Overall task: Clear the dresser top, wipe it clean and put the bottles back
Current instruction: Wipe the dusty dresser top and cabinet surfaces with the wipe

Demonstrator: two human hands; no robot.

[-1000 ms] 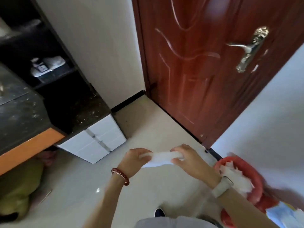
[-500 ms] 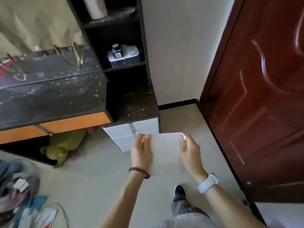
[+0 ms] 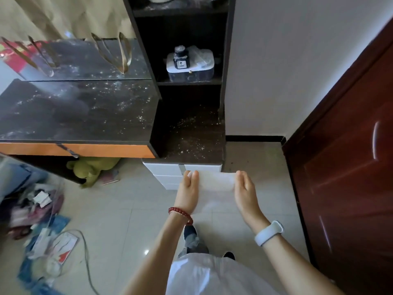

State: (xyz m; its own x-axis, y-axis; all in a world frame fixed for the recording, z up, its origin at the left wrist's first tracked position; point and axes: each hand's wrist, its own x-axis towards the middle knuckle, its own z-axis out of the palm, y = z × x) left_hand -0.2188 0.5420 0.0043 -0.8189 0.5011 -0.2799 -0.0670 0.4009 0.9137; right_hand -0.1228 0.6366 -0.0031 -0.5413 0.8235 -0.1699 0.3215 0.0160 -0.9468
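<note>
Both my hands hold a white wipe (image 3: 215,184) stretched flat between them, in front of the dresser's white drawers (image 3: 168,170). My left hand (image 3: 188,191) grips its left edge and my right hand (image 3: 244,191) grips its right edge. The dark dresser top (image 3: 74,111) is bare and speckled with dust, as is the lower side surface (image 3: 191,133). A small dark bottle (image 3: 181,58) stands on a white box (image 3: 191,69) on the shelf above.
A mirror (image 3: 80,58) leans behind the dresser top. A red-brown door (image 3: 350,145) stands at the right. A green soft toy (image 3: 91,169) lies under the dresser. Clothes, papers and a cable (image 3: 85,252) litter the floor at the left.
My view swung left from the door and red bin to the dresser. The wipe, bunched between my hands a second ago, is now spread out flat.
</note>
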